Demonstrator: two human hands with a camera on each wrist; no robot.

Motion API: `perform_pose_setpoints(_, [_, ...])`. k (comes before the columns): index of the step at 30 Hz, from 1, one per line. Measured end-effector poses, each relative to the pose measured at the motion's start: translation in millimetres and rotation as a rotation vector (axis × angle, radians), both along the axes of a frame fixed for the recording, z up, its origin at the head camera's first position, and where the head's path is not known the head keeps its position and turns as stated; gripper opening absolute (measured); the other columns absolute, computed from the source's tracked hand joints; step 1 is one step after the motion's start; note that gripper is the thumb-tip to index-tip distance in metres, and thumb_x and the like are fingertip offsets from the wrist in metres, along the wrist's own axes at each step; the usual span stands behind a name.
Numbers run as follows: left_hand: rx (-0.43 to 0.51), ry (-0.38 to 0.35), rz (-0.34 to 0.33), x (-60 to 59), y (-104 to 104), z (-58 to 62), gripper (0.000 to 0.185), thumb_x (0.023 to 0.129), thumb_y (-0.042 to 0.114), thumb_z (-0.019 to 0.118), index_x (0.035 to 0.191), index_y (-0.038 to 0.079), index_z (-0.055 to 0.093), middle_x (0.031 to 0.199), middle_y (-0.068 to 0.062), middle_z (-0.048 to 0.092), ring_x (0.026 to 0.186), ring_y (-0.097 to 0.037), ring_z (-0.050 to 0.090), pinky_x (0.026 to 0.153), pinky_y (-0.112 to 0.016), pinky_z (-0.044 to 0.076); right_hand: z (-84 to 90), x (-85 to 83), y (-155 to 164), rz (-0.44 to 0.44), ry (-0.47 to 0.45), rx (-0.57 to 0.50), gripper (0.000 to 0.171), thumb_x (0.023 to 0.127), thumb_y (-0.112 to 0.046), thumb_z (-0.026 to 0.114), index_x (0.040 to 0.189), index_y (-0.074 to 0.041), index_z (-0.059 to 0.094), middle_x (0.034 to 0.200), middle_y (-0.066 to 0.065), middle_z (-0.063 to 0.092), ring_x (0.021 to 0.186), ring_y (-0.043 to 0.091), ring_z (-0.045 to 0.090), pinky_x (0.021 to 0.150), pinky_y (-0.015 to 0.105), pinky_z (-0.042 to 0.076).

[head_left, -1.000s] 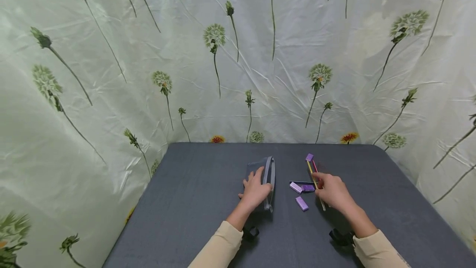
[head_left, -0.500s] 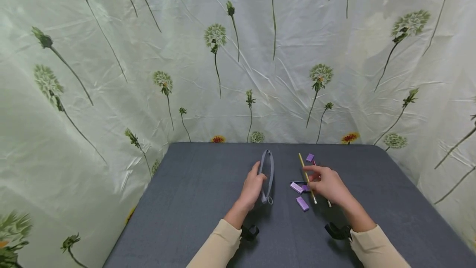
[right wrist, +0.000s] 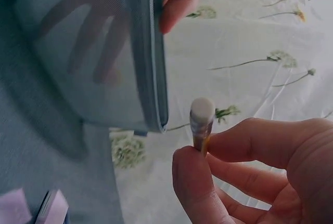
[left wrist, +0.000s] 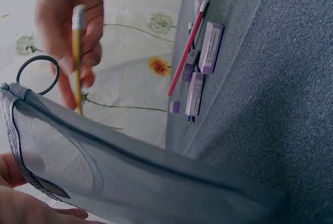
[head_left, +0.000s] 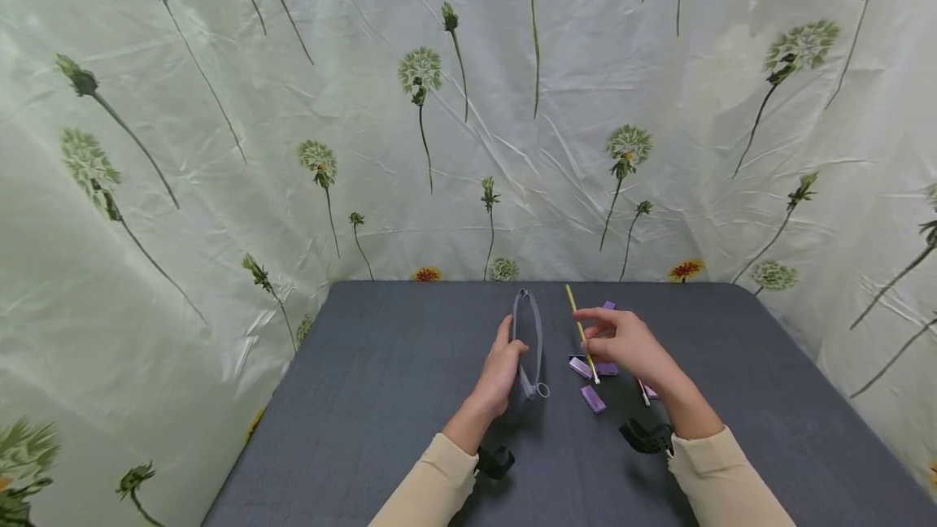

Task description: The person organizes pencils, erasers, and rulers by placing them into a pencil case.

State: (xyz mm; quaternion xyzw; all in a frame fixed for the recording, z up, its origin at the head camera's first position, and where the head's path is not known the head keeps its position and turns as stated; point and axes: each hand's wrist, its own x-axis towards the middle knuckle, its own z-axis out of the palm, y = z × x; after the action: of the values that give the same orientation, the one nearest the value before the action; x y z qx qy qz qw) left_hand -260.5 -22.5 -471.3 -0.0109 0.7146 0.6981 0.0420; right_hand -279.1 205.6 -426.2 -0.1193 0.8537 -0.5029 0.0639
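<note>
My left hand (head_left: 503,368) grips a grey mesh zip pouch (head_left: 529,340) and holds it upright on edge on the dark table (head_left: 381,397). Through the mesh (right wrist: 88,63) the left fingers show in the right wrist view. My right hand (head_left: 622,344) pinches a yellow pencil (head_left: 581,332) with a white eraser tip (right wrist: 202,110), raised off the table just right of the pouch. Below the right hand lie purple erasers (head_left: 593,399), a red pencil (left wrist: 187,44) and a dark pen. The pencil (left wrist: 77,52) hangs beside the pouch's ring pull (left wrist: 36,76).
A pale curtain printed with dandelions (head_left: 439,104) closes in the table on the far, left and right sides. Small black clips (head_left: 498,462) sit at both wrists. The pile of stationery (head_left: 586,368) lies right of centre.
The left hand has stood the pouch up from flat onto its edge. The right hand has lifted the yellow pencil from the pile and carried it up and leftward toward the pouch.
</note>
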Motion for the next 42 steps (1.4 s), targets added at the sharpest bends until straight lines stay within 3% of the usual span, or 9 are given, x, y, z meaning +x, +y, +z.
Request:
perform_pose_setpoints(6, [0.02,0.006,-0.012,-0.1,3.4,-1.4,0.075,0.093,0.015,0.045,0.163,0.021,0.017,0.167,-0.011,0.014,0.151,-0.034,0.016,0.117,-0.061,0.018,6.7,-4.1,-10.9,0.031,-0.001,-0.057,0.05,0.092,-0.009,0.071,0.14,-0.011,0.059,0.1,0.014,0.065,0.083,0.031,0.07,0.076,0.045,0.06])
perform_pose_setpoints(16, [-0.028,0.076,-0.04,2.3,7.0,0.9,0.076,0.096,0.012,0.045,0.161,0.038,0.016,0.167,-0.006,0.014,0.152,-0.035,0.013,0.114,-0.066,0.019,12.3,-8.8,-31.9,0.127,-0.044,-0.163,0.05,0.094,-0.008,0.071,0.141,-0.006,0.057,0.101,0.02,0.066,0.08,0.03,0.068,0.078,0.047,0.059])
perform_pose_setpoints(22, [-0.044,0.087,-0.056,0.9,8.3,-0.4,0.071,0.099,0.014,0.044,0.162,0.035,0.018,0.167,-0.006,0.015,0.149,-0.036,0.019,0.111,-0.067,0.025,16.3,-8.3,-43.2,0.192,-0.09,-0.174,0.047,0.095,-0.006,0.068,0.141,-0.005,0.057,0.102,0.024,0.067,0.075,0.029,0.065,0.073,0.042,0.058])
perform_pose_setpoints(27, [-0.086,0.109,-0.045,2.0,9.5,-2.2,0.07,0.099,0.015,0.045,0.162,0.033,0.019,0.166,-0.005,0.018,0.15,-0.034,0.021,0.112,-0.065,0.025,10.3,-12.2,-43.0,0.236,-0.1,-0.154,0.046,0.095,-0.005,0.067,0.139,-0.004,0.058,0.099,0.017,0.07,0.084,0.036,0.067,0.074,0.041,0.059])
perform_pose_setpoints(32, [-0.153,0.127,-0.034,4.6,12.4,0.3,0.067,0.101,0.019,0.046,0.162,0.031,0.021,0.166,-0.001,0.02,0.151,-0.028,0.019,0.115,-0.062,0.023,10.6,-12.0,-43.4,0.226,-0.098,-0.18,0.047,0.095,-0.007,0.069,0.14,-0.003,0.058,0.105,0.019,0.068,0.089,0.035,0.069,0.078,0.043,0.06])
perform_pose_setpoints(37, [-0.175,0.136,-0.038,6.3,15.0,1.5,0.064,0.106,0.025,0.045,0.163,0.028,0.017,0.166,-0.003,0.019,0.15,-0.031,0.02,0.114,-0.065,0.024,10.5,-11.2,-47.9,0.18,-0.095,-0.227,0.049,0.094,-0.006,0.07,0.141,0.002,0.056,0.105,0.022,0.067,0.093,0.034,0.07,0.079,0.041,0.06])
perform_pose_setpoints(42, [-0.209,0.144,-0.006,4.0,14.4,-2.7,0.063,0.105,0.032,0.047,0.162,0.03,0.019,0.166,-0.002,0.022,0.149,-0.029,0.024,0.113,-0.064,0.027,7.5,-10.3,-49.6,0.144,-0.047,-0.153,0.047,0.092,-0.007,0.073,0.136,-0.002,0.061,0.1,0.018,0.068,0.087,0.029,0.07,0.079,0.045,0.06])
